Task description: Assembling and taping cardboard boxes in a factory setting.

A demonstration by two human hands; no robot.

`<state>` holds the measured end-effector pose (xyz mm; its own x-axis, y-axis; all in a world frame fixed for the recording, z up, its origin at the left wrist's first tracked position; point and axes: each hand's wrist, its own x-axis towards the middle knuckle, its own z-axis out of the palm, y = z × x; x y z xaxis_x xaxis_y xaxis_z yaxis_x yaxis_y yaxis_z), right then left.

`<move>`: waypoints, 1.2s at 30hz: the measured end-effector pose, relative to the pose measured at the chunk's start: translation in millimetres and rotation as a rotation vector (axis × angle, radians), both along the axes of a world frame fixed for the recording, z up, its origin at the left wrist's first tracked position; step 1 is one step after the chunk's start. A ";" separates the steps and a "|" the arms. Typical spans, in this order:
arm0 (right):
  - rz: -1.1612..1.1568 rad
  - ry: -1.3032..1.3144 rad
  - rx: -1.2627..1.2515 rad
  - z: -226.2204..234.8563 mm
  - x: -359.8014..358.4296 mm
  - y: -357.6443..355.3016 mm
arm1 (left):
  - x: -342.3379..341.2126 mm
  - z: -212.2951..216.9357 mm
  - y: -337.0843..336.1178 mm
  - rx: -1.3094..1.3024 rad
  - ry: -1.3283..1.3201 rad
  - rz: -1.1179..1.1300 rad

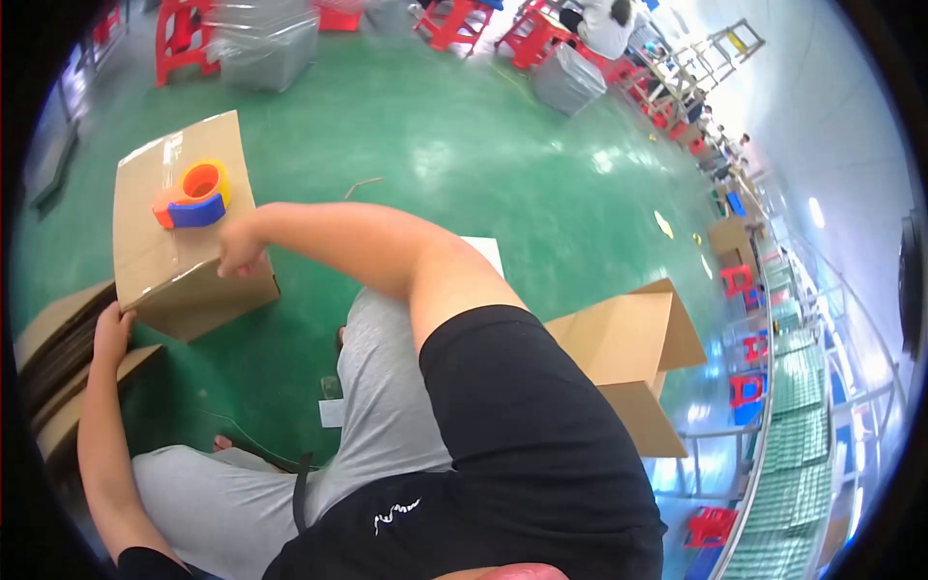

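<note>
Carton (closed); both hands touching

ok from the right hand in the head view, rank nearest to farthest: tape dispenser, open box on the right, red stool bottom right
1. tape dispenser, on the closed box just up-left of the right hand
2. open cardboard box, across the person's arm to the right
3. red stool, far lower right by the conveyor

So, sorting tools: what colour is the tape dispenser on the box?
Orange with a blue body, tape dispenser, head view.
</note>
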<state>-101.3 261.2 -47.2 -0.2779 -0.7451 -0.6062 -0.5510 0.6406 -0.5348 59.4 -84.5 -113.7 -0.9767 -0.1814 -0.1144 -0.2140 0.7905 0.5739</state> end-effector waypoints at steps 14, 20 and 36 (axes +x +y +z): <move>-0.474 0.710 -0.474 6.9 -46.8 82.7 | -35.6 13.0 7.1 0.589 -0.454 -0.015; -0.558 0.532 -0.458 10.8 -25.1 27.6 | -43.5 18.2 41.4 1.103 -0.664 0.266; -1.475 -0.265 -1.232 -3.4 -82.1 73.9 | -54.6 27.1 65.1 0.824 -0.082 0.195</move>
<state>-183.4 335.2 -50.5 -0.9897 -0.0305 -0.1402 0.1431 -0.2821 -0.9486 4.8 -19.5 -86.5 -0.9195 -0.1736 -0.3528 -0.3691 0.0717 0.9266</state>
